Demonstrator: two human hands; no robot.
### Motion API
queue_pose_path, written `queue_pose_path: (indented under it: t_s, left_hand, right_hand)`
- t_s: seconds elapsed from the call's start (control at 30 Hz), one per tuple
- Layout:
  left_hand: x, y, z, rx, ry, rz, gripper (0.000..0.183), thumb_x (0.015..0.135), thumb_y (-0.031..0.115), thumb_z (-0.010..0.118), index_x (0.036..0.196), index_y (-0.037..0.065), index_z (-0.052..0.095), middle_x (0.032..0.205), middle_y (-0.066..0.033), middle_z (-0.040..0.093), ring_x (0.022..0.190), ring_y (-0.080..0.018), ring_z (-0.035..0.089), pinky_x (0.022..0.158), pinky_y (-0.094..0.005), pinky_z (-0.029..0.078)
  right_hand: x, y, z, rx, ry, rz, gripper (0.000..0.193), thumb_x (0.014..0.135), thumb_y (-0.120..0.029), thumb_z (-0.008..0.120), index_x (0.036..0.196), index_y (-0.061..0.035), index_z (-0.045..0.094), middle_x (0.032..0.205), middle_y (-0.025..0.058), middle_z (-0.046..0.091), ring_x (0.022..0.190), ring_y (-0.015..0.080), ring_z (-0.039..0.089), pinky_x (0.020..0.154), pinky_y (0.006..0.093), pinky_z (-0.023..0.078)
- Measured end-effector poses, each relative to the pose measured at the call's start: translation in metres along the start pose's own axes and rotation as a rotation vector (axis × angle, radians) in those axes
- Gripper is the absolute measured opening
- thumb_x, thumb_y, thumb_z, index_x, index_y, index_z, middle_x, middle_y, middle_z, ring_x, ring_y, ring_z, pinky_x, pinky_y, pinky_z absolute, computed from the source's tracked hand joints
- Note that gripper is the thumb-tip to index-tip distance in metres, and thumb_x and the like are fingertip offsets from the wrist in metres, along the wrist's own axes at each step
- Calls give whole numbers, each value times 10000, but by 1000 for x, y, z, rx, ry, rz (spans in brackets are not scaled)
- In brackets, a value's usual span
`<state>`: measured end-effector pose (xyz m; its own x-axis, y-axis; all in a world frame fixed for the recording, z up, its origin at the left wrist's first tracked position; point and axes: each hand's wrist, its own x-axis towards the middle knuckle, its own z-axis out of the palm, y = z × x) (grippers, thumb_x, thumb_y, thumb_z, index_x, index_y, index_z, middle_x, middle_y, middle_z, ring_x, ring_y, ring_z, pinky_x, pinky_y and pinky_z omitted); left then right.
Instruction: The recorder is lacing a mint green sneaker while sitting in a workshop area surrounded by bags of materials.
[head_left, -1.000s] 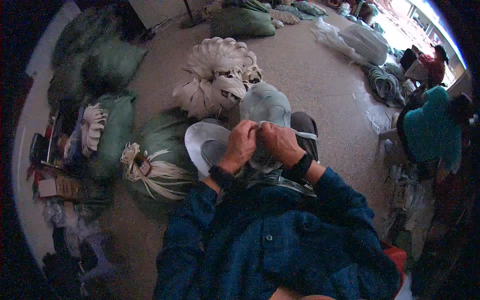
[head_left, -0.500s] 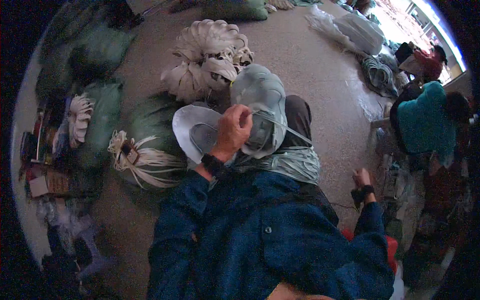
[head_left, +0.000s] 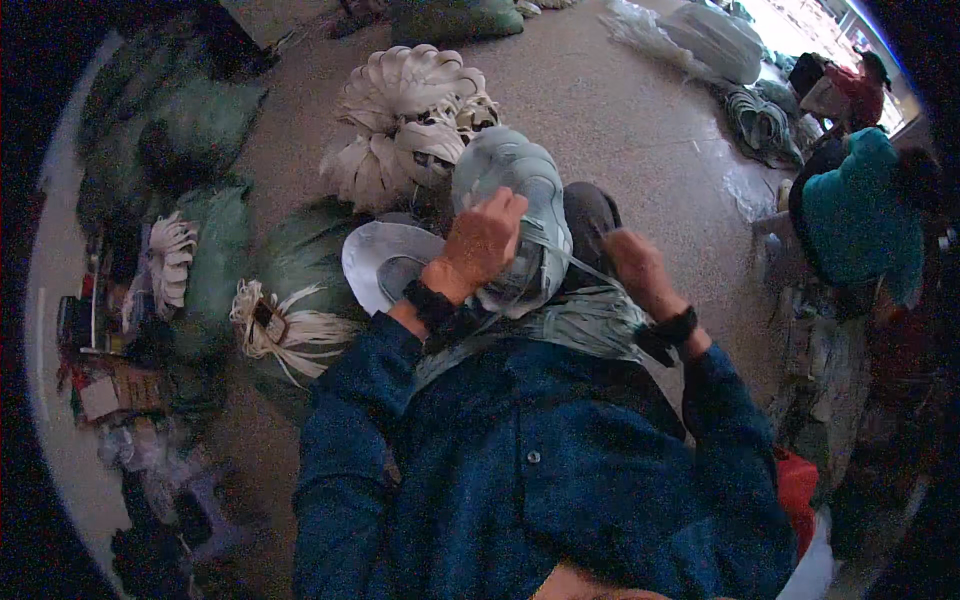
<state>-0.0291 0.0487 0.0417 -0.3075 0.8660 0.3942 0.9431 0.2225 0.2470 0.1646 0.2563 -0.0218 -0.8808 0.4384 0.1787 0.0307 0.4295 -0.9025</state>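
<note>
A stack of pale grey-green shoe uppers (head_left: 500,160) rests on my lap, nested one over another. My left hand (head_left: 482,245) is closed over the nearest upper, its fingertips pinched at the lacing; a pale shoelace (head_left: 590,270) slants from there toward my right side. My right hand (head_left: 642,270) hangs beside my right knee, close to that lace; motion smears its fingers. A bundle of pale green laces (head_left: 585,325) lies across my lap. Left of my left hand sits a white oval piece with a grey middle (head_left: 375,255).
Cream shoe uppers (head_left: 410,110) are heaped on the floor ahead. To the left, a bunch of cream laces (head_left: 290,330) lies on a green sack (head_left: 305,250). A person in a teal top (head_left: 860,215) sits at the right, and plastic-wrapped goods (head_left: 700,45) lie farther off.
My right hand has come up and inward from low at the right to beside my knee. My left hand has shifted slightly right over the upper.
</note>
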Motion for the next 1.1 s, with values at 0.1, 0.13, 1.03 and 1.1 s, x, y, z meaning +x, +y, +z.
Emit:
queue_pose_path:
  t_s: [0.1,0.13,1.03,1.1]
  left_hand:
    - [-7,-7,0,-85,53,-32,222,799,70,602,1015,63,553,954,-142,560,851,-358,614,703,-438,518]
    - [-10,-6,0,-99,66,-26,231,801,64,596,1027,60,547,962,-145,561,860,-363,611,718,-443,514]
    - [-9,48,12,284,0,23,303,676,267,727,893,91,610,924,-89,546,977,-277,512,938,-477,329]
    - [-4,48,18,308,29,39,284,672,267,724,857,89,602,887,-86,538,949,-268,514,936,-476,331]
  right_hand:
    - [21,-41,32,-68,-157,-61,173,931,-168,567,874,-5,564,755,180,555,665,304,529,611,379,438]
    - [25,-49,34,-264,-225,-119,171,937,-157,570,885,5,578,714,176,544,606,262,501,589,359,428]
    - [-24,-51,75,-17,-759,-273,127,897,-111,535,892,11,568,800,239,606,781,427,604,670,463,462]
    - [-24,-50,76,-28,-758,-277,129,898,-112,533,888,12,568,800,240,605,781,428,603,665,465,459]
